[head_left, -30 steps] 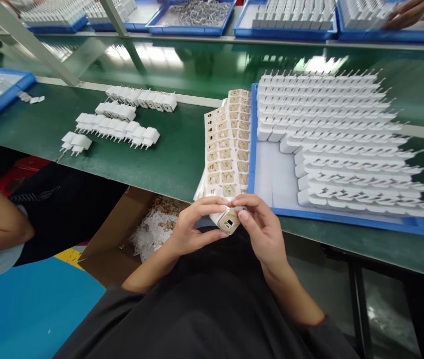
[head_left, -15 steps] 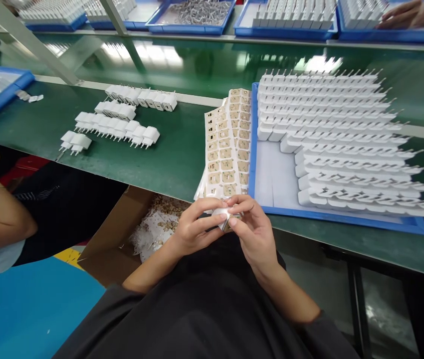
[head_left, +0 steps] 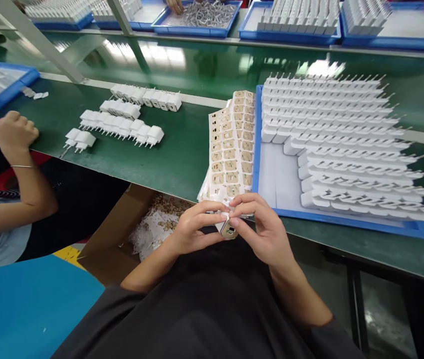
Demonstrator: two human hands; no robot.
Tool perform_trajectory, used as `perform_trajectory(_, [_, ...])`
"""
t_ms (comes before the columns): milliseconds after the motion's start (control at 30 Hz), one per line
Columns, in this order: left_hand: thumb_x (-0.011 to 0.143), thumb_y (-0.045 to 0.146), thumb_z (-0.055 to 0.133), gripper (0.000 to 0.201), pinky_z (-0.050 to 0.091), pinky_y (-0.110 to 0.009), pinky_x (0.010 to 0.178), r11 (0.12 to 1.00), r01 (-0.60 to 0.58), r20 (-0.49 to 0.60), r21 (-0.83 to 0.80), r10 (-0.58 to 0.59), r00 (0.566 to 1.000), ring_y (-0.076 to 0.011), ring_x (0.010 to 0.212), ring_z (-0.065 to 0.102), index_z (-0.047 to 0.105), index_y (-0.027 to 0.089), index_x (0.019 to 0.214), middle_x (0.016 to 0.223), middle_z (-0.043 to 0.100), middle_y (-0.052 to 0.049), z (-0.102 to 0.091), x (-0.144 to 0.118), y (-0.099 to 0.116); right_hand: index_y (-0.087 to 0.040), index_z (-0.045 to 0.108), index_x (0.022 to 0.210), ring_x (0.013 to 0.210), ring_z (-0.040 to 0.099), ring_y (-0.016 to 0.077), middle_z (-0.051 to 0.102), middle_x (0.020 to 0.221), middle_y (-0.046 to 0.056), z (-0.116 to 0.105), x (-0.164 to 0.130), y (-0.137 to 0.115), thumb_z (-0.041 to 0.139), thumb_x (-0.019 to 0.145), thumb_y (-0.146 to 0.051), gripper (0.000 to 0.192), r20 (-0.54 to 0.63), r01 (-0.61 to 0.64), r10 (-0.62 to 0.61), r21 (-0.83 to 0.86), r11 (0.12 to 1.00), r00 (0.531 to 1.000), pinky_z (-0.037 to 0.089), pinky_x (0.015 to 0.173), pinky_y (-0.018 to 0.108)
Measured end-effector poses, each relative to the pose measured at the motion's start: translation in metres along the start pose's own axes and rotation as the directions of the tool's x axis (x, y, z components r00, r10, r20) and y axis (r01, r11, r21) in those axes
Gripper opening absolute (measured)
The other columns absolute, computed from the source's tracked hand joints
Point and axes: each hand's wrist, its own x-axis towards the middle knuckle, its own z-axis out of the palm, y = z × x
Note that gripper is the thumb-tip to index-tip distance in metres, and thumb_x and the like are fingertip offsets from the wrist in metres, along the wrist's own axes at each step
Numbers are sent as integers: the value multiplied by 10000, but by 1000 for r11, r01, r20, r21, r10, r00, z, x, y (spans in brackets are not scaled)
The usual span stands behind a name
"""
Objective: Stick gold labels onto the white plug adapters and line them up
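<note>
Both my hands hold one small white charger plug (head_left: 227, 228) over my lap, just below the table's front edge. My left hand (head_left: 193, 227) pinches it from the left, and my right hand (head_left: 262, 229) covers its top and right side. Its tan-labelled end with a dark port faces me. Directly above my hands lies a stack of label sheets (head_left: 232, 144) with tan stickers. Right of the sheets stands a blue tray (head_left: 272, 182) filled with rows of white charger plugs (head_left: 342, 134).
Rows of finished white plugs (head_left: 122, 122) lie on the green table (head_left: 182, 159) to the left. A co-worker's fist (head_left: 14, 130) rests at the left edge. A cardboard box (head_left: 122, 234) of label scraps sits under the table. More blue trays (head_left: 290, 20) line the far side.
My fingers have turned the plug and closed more tightly over it. The co-worker's hand at the left rose onto the table edge. The view shifted slightly.
</note>
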Motion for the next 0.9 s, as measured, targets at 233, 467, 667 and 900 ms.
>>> perform_trajectory(233, [800, 240, 839, 450, 585, -362, 928, 947, 301, -134, -112, -315, 940, -232, 1093, 697, 626, 228, 1196, 1153, 709, -111, -25, -25, -8, -257, 662, 970, 861, 652, 195, 692, 930, 36, 18, -5, -3, 643, 928, -153, 115, 143, 296, -286, -56, 954, 948, 539, 795, 356])
perform_trajectory(467, [778, 282, 845, 571, 564, -324, 937, 826, 559, -415, 74, -484, 770, -193, 1033, 676, 608, 231, 1296, 1151, 657, -71, -82, -55, -14, -179, 686, 863, 741, 661, 149, 698, 802, 8, 135, -3, 100, 646, 937, -195, 86, 628, -290, 287, -102, 952, 723, 536, 737, 278])
perform_trajectory(667, [819, 370, 784, 442, 572, -346, 915, 715, 649, -519, 259, -464, 718, -208, 1032, 667, 651, 215, 1212, 1177, 647, -81, -106, -71, -17, -160, 643, 1197, 1003, 687, 211, 681, 1188, 78, 224, -2, 188, 646, 983, -342, 281, 642, -364, 434, -247, 898, 632, 594, 877, 422])
perform_trajectory(900, [863, 359, 727, 368, 569, -349, 891, 644, 604, -417, 471, -440, 795, -226, 1043, 670, 649, 228, 1198, 1183, 667, -81, -118, -33, -52, -174, 654, 1194, 1050, 678, 220, 674, 1226, 83, 217, -25, 225, 642, 986, -345, 269, 727, -308, 445, -325, 894, 523, 587, 913, 437])
